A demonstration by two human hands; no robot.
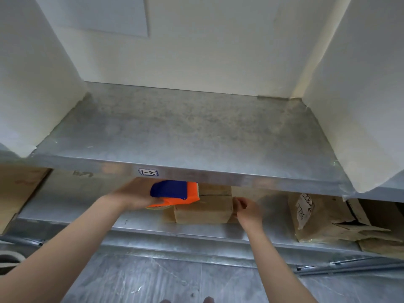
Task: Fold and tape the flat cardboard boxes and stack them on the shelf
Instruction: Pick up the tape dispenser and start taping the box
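Left hand (131, 196) — fingers gripping tape dispenser (175, 192) | right hand (248, 209) — fingers curled at cardboard box (203, 207), grip unclear

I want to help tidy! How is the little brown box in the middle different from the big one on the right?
The little box is neat and squared; the big box is crumpled and torn. The big box has a white label with writing; the little box shows none. The left hand holds a tape dispenser at the little box; no hand touches the big box. Both are brown cardboard on the lower shelf.
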